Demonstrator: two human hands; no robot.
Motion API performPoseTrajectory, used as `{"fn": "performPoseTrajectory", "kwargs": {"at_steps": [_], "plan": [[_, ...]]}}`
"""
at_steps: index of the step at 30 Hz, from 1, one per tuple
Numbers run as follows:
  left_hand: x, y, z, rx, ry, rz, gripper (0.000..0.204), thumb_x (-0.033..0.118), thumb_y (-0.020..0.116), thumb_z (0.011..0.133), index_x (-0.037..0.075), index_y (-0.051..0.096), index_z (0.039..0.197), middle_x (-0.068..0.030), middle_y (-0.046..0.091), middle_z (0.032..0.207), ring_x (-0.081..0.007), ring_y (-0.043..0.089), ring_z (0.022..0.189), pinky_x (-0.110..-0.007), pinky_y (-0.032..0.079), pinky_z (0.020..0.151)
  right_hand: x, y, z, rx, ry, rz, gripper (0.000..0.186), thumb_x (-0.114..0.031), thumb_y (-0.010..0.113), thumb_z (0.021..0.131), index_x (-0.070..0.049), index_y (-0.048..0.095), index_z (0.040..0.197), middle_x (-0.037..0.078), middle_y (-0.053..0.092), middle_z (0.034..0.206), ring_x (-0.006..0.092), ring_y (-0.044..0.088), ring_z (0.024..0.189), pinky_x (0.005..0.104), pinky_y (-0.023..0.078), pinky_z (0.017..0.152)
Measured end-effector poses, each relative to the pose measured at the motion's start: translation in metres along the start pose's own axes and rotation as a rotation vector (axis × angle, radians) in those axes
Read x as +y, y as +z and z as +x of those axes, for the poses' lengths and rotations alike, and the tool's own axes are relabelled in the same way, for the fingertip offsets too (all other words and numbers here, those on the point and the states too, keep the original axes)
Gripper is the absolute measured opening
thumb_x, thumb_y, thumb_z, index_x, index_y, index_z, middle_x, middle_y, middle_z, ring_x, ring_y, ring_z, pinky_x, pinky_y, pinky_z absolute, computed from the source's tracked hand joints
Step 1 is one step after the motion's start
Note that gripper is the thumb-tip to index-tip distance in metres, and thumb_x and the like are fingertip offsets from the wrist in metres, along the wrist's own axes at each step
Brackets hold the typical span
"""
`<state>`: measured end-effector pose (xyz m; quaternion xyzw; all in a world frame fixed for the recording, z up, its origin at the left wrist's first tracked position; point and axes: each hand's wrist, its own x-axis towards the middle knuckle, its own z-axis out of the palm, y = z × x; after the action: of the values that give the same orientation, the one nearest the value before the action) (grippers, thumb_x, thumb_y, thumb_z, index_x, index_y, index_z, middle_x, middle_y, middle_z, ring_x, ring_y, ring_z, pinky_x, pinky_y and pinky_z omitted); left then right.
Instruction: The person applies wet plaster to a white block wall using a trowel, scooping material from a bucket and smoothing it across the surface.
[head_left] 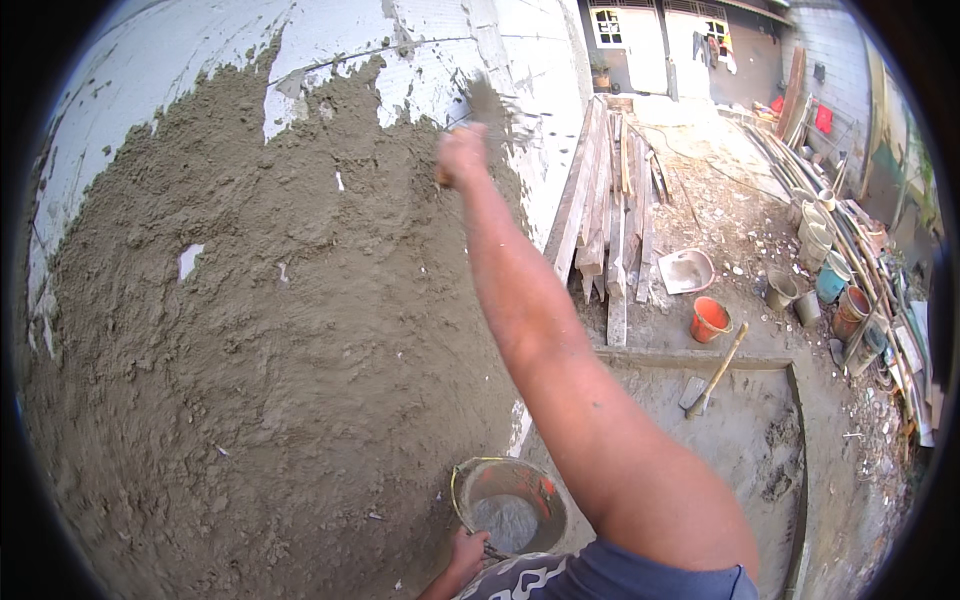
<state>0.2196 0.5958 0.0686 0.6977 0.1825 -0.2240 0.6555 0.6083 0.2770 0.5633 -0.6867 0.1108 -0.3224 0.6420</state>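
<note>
My right arm stretches up to the wall, and my right hand (463,155) is closed round the handle of a trowel (443,176). A blurred patch of mortar (487,103) lies just beyond that fist, hiding or merging with the blade, against the white block wall (420,60). Rough wet grey mortar (270,300) coats most of the wall, with a few small white spots showing through. Low beside my body, my left hand (467,555) grips the handle of a bucket (548,515) at its near left side. Something grey and wet sits at the bucket's bottom.
A mortar mixing bed (650,420) with a raised edge lies at right, a hoe (718,370) resting in it. Beyond are an orange bucket (711,319), a shallow basin (686,271) and stacked timber (605,190) along the wall. Several buckets and poles (880,270) line the far right.
</note>
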Motion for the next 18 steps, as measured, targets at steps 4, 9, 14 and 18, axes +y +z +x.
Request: {"fn": "performPoseTrajectory", "kwargs": {"at_steps": [4,9,14,18], "plan": [[-0.022,-0.026,-0.013,0.151,-0.007,-0.086,0.029,-0.004,0.061,0.08,0.002,0.057,0.109,-0.0091,0.063,0.089,-0.0201,0.061,0.067,-0.037,0.051,0.054,-0.067,0.007,-0.16,-0.385,-0.424,0.728,0.041,-0.02,0.054,0.1,-0.007,0.03,0.131,0.013,0.056,0.099,0.0163,0.06,0.066,0.0302,0.052,0.054],[-0.027,-0.005,-0.04,0.068,0.086,-0.261,0.038,-0.005,0.058,0.082,0.003,0.056,0.119,-0.0097,0.065,0.101,-0.023,0.067,0.081,-0.036,0.057,0.059,0.072,-0.148,-0.348,-0.721,0.12,0.603,0.051,-0.032,0.051,0.103,-0.01,0.034,0.146,0.007,0.056,0.092,0.0131,0.058,0.069,0.0281,0.051,0.056],[-0.024,0.042,-0.078,-0.032,0.081,-0.105,0.044,-0.004,0.057,0.079,0.002,0.055,0.123,-0.0122,0.066,0.105,-0.0274,0.069,0.086,-0.045,0.062,0.065,0.301,-0.35,-0.52,-0.937,-0.162,-0.544,0.048,-0.04,0.055,0.097,-0.011,0.051,0.136,0.017,0.068,0.094,0.0296,0.069,0.077,0.0436,0.054,0.067],[-0.031,0.068,-0.115,-0.16,0.243,0.124,0.04,-0.001,0.059,0.08,-0.002,0.059,0.12,-0.0124,0.068,0.104,-0.0223,0.067,0.089,-0.035,0.054,0.077,0.302,-0.358,-0.563,-0.974,0.087,-1.094,0.035,-0.024,0.046,0.096,-0.005,0.055,0.124,0.026,0.068,0.096,0.0333,0.071,0.087,0.0482,0.056,0.067]]}}
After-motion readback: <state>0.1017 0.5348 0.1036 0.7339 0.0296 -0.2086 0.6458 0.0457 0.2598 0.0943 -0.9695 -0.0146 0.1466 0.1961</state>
